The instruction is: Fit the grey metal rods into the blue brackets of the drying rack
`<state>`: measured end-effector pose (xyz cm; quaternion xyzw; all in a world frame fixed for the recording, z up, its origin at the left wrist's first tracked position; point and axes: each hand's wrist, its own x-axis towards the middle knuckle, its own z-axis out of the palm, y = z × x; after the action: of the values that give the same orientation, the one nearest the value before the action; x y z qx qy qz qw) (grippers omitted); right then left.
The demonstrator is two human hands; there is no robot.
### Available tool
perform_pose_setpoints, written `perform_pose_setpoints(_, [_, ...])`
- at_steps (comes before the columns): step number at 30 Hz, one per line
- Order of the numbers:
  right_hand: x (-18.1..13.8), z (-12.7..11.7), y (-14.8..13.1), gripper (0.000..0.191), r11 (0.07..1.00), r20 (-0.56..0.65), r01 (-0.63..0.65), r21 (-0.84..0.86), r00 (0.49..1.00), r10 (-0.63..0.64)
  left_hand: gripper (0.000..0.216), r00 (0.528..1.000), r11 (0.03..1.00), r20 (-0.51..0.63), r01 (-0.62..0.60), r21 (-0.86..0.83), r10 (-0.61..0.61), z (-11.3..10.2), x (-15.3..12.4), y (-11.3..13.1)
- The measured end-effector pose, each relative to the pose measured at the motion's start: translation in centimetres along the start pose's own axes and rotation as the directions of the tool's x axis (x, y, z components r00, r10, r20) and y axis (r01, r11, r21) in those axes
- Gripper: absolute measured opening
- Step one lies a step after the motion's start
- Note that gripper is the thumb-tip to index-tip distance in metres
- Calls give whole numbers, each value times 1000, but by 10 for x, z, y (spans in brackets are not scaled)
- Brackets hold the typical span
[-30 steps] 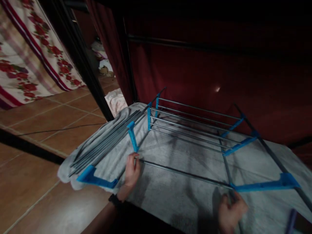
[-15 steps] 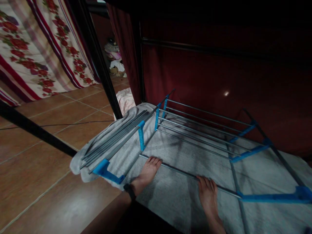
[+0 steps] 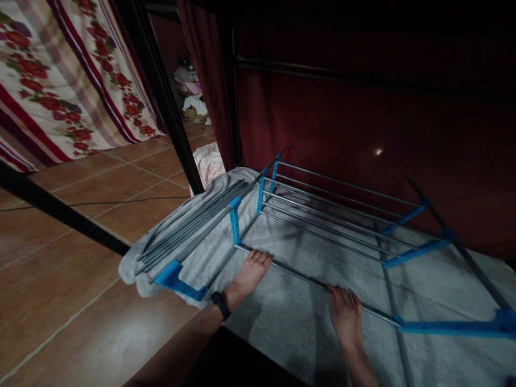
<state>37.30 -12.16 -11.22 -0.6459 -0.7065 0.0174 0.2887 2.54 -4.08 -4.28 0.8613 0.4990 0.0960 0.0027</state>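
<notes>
A rack of grey metal rods and blue plastic connectors (image 3: 235, 219) lies on a grey towel (image 3: 282, 328) on the floor. Its nearest cross rod (image 3: 300, 275) runs from the upright blue connector to a long blue side piece (image 3: 451, 327) at the right. My left hand (image 3: 250, 273) lies flat with fingers stretched, fingertips on the rod's left end. My right hand (image 3: 344, 316) rests flat too, fingers over the rod further right. Neither hand grips anything. A black band sits on my left wrist.
A bundle of loose grey rods (image 3: 193, 228) with a blue end piece (image 3: 177, 280) lies on the towel's left edge. Dark red fabric (image 3: 342, 123) closes the back. A black post (image 3: 161, 97), floral curtain (image 3: 60, 80), brown tile floor (image 3: 60, 301) and thin cable are at left.
A second ago my left hand pinched the rod's end at the blue connector and my right hand gripped near the right side piece. Both have since opened and lie flat on the rod.
</notes>
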Motion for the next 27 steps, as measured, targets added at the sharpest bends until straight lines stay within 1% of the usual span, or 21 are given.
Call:
perform_pose_setpoints(3, [3, 2, -3, 38, 1000, 2, 8, -1, 1000, -8, 45, 1000, 1000, 5, -9, 10, 9, -3, 2, 0])
perform_pose_setpoints(5, [6, 1, -10, 37, 1000, -10, 8, -12, 1000, -8, 46, 1000, 1000, 6, -19, -4, 19, -4, 2, -1])
perform_pose_setpoints(7, [7, -2, -22, 35, 1000, -36, -8, -3, 999, 7, 47, 1000, 998, -4, -28, -53, 28, -3, -1, -4])
perform_pose_setpoints(9, [5, -7, -34, 35, 998, -66, -41, 41, 997, 43, 47, 999, 992, -39, -29, -124, 24, 2, -3, -10])
perform_pose_setpoints(11, [0, -11, -44, 35, 985, -143, -128, 112, 979, 144, 43, 996, 984, -85, -34, -173, 19, 11, -4, -20])
perform_pose_setpoints(12, [-4, -12, -46, 34, 971, -186, -183, 155, 960, 211, 39, 994, 983, -106, -46, -179, 27, 16, -3, -25])
perform_pose_setpoints(13, [-8, -13, -47, 32, 948, -226, -238, 210, 932, 283, 36, 991, 983, -127, -61, -173, 40, 21, -3, -29])
perform_pose_setpoints(14, [-13, -14, -46, 30, 915, -260, -294, 278, 894, 366, 37, 989, 984, -130, -87, -157, 66, 26, -2, -34])
perform_pose_setpoints(15, [-18, -15, -44, 29, 865, -284, -349, 361, 842, 458, 38, 986, 984, -134, -115, -136, 97, 29, -2, -37])
perform_pose_setpoints(16, [-22, -17, -40, 28, 792, -292, -398, 464, 775, 560, 41, 983, 983, -141, -136, -120, 119, 32, -2, -40])
perform_pose_setpoints(17, [-26, -19, -35, 28, 689, -276, -433, 581, 692, 667, 44, 979, 981, -146, -159, -109, 143, 34, -3, -43])
perform_pose_setpoints(18, [-28, -21, -29, 30, 556, -229, -446, 702, 598, 768, 47, 974, 977, -153, -184, -104, 167, 36, -4, -46])
perform_pose_setpoints(19, [-28, -24, -22, 33, 396, -148, -428, 812, 506, 850, 48, 968, 972, -159, -210, -104, 192, 37, -5, -48])
perform_pose_setpoints(20, [-28, -28, -15, 36, 234, -51, -385, 893, 431, 901, 50, 962, 966, -166, -237, -104, 218, 38, -6, -50])
perform_pose_setpoints(21, [-26, -32, -8, 38, 95, 41, -331, 939, 382, 923, 50, 954, 959, -172, -264, -104, 245, 39, -7, -53])
perform_pose_setpoints(22, [-24, -36, -2, 38, -9, 113, -280, 960, 357, 927, 50, 947, 952, -179, -287, -102, 266, 40, -8, -56])
perform_pose_setpoints(23, [-21, -40, 4, 38, -73, 157, -242, 968, 350, 923, 50, 942, 948, -185, -303, -102, 281, 41, -9, -58])
perform_pose_setpoints(24, [-18, -44, 8, 36, -105, 178, -216, 971, 351, 919, 50, 938, 944, -191, -313, -104, 290, 42, -10, -61])
perform_pose_setpoints(27, [-10, -51, 17, 31, -130, 181, -163, 978, 353, 918, 48, 937, 938, -178, -324, -124, 300, 44, -14, -69])
